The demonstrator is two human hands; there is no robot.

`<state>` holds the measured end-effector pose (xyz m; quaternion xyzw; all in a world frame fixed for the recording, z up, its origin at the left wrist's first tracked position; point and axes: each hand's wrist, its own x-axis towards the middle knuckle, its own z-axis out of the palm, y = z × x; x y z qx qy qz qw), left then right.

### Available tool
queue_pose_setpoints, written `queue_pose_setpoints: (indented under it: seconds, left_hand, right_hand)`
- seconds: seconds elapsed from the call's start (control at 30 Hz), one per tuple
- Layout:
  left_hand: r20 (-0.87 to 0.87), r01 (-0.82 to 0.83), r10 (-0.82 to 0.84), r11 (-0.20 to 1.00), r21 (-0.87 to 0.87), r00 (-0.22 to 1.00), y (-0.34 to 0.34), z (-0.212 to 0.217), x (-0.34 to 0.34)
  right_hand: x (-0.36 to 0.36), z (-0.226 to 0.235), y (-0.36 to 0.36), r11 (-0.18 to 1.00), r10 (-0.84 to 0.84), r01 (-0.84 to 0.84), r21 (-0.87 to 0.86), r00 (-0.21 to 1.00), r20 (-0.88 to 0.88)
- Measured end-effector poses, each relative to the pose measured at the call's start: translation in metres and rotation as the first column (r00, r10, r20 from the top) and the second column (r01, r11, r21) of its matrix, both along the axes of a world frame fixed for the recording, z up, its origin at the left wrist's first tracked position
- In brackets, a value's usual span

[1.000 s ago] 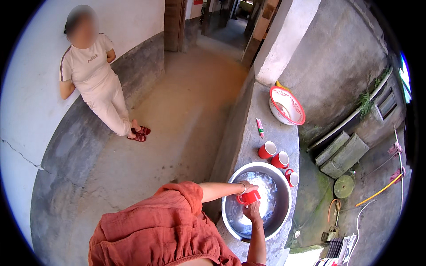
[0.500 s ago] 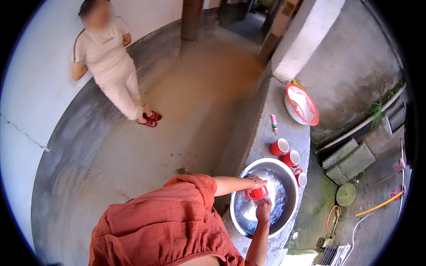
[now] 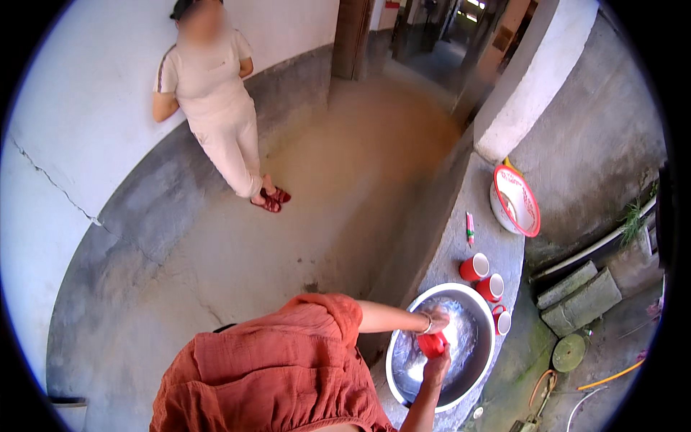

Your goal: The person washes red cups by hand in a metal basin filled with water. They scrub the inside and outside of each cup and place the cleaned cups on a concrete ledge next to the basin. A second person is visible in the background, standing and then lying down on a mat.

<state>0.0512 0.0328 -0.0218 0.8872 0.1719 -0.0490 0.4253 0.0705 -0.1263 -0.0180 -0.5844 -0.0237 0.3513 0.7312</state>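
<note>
A red mug [image 3: 431, 345] is between my hands, tilted, over the water in a wide metal basin [image 3: 396, 367]. My left hand [image 3: 436, 320], with a bracelet at the wrist, is closed at the mug's far side; its fingertips are partly blurred. From the near side my right hand [image 3: 437, 366] grips the same mug, its fingers partly hidden. Just beyond the basin's rim stand three more red mugs with pale insides: one [image 3: 474, 267] farthest off, one [image 3: 491, 288] in the middle, one [image 3: 502, 321] close against the basin.
The basin rests on a narrow concrete ledge [image 3: 461, 237]. Farther along lie a pink-and-green tube [image 3: 470, 229] and a red-rimmed enamel basin [image 3: 531, 209], beside a white pillar [image 3: 536, 79]. A person [image 3: 216, 108] in light clothes leans by the wall. Right of the ledge are concrete blocks [image 3: 583, 299] and hoses.
The view has shifted, so everything sits lower and farther right. The mug has turned between my hands, and both hands stay on it over the basin.
</note>
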Motion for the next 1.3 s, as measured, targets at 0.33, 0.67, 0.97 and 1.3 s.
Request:
queue_pose_setpoints:
  seconds: [0.33,0.67,0.97,1.3]
  left_hand:
    - [0.178,-0.108,0.177,0.934,-0.342,0.968,-0.009,0.000,0.004]
    - [-0.119,-0.576,0.577,0.731,-0.366,0.808,0.023,-0.003,0.052]
    - [0.229,-0.377,0.559,0.756,-0.535,0.797,0.021,-0.012,0.022]
    - [-0.075,-0.308,0.308,0.951,0.006,0.948,0.022,0.003,0.029]
  right_hand:
    - [-0.006,0.007,0.036,0.954,-0.297,0.296,-0.049,0.955,-0.011]
    - [-0.024,0.046,0.010,0.892,0.357,0.088,-0.443,0.464,0.811]
    - [-0.042,0.033,0.044,0.957,0.033,0.189,-0.219,0.681,0.732]
    - [0.042,-0.042,-0.034,0.504,0.512,0.316,-0.803,0.640,0.573]
